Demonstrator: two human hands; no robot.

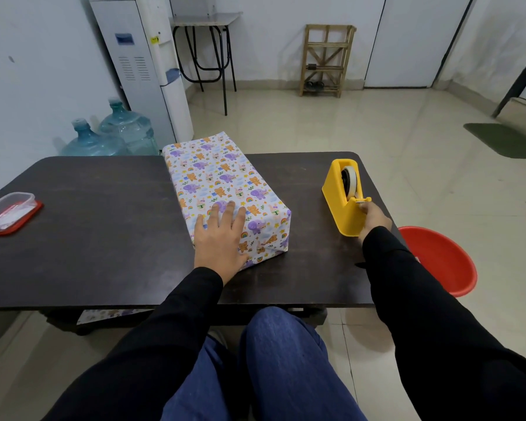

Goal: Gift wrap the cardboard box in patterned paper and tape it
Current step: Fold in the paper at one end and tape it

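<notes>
The box [216,180], covered in white paper with purple elephants, bears and rainbows, lies lengthwise in the middle of the dark table [104,238]. My left hand [220,237] presses flat with spread fingers on its near end, over the folded paper. A yellow tape dispenser [343,199] with a white roll stands at the right of the table. My right hand [374,218] is at the dispenser's front, its fingers pinching the tape end at the cutter.
A clear plastic container with a red lid [8,212] sits at the table's left edge. A red basin [441,258] stands on the floor to the right. A scrap of patterned paper [110,316] lies under the table. Water bottles [110,133] stand beyond the far edge.
</notes>
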